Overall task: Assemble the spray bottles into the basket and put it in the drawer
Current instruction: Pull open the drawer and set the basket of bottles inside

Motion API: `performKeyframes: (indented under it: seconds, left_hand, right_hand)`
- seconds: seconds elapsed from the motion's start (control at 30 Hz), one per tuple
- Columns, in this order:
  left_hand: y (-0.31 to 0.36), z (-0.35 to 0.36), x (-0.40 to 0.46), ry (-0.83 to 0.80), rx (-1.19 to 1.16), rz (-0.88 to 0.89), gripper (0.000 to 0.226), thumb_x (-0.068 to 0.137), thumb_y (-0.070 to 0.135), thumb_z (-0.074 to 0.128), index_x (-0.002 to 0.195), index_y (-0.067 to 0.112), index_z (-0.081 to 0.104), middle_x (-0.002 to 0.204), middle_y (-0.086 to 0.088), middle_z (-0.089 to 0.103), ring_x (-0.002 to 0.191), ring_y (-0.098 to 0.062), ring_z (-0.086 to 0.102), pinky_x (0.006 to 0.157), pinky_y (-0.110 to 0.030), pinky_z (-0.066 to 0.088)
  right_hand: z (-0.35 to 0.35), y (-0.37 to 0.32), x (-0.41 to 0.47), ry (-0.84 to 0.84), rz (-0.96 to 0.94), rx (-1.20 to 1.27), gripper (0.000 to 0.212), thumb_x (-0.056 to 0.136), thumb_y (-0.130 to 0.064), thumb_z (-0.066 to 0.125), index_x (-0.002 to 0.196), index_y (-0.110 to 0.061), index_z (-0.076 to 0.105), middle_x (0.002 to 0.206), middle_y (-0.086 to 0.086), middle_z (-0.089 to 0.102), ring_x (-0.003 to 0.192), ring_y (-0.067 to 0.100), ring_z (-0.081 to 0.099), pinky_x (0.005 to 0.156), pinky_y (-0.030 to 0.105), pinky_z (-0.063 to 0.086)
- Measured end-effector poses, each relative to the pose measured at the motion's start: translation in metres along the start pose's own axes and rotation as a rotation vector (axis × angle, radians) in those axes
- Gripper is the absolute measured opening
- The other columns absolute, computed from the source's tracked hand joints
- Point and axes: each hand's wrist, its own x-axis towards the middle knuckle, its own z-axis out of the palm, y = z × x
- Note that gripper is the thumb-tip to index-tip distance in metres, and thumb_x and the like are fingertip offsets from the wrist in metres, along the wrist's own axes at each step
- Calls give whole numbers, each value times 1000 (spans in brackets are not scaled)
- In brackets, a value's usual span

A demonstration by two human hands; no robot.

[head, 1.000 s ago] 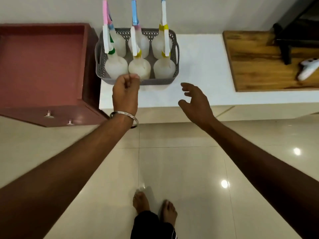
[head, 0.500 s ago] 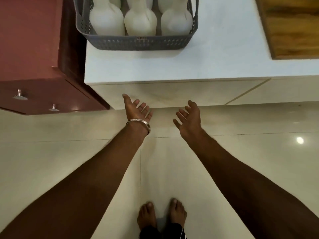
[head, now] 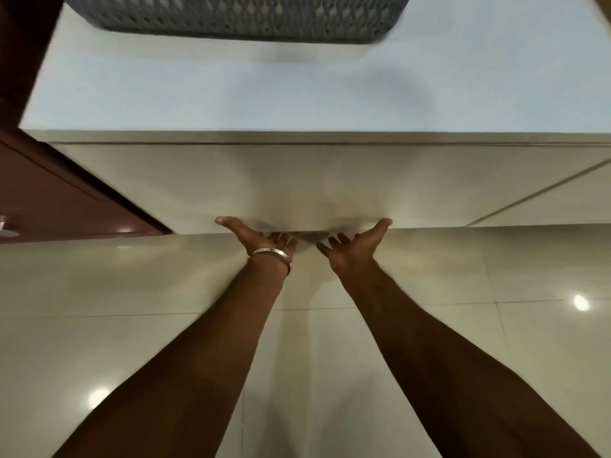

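The grey perforated basket point(head: 231, 18) stands on the white countertop point(head: 297, 90) at the top of the view; only its front wall shows, and the spray bottles in it are cut off by the frame. Both my hands are palm-up at the bottom edge of the beige drawer front point(head: 297, 186) below the counter. My left hand point(head: 261, 238), with a metal bangle at the wrist, and my right hand point(head: 355, 241) have their fingers spread, fingertips under or against that lower edge. Neither hand holds anything.
A dark red cabinet point(head: 49, 200) with a metal knob juts out at the left, close to my left arm. A diagonal seam runs across the beige front at the right. Glossy beige floor tiles point(head: 496, 342) lie below.
The view has dropped and moved closer, so the bottles have left the frame. Both hands went down from near the basket to the drawer front's bottom edge and turned palm-up.
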Motion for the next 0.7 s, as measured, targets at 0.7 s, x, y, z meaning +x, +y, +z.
performKeyframes:
  seconds: [0.7]
  left_hand:
    - [-24, -39, -2, -105, -121, 17, 115, 53, 97, 41, 145, 28, 34, 150, -11, 38, 134, -41, 38, 97, -77, 29]
  right_hand:
    - [-45, 11, -5, -154, 49, 114, 108, 72, -91, 35, 151, -18, 32, 144, 18, 44, 130, 44, 45, 90, 73, 46]
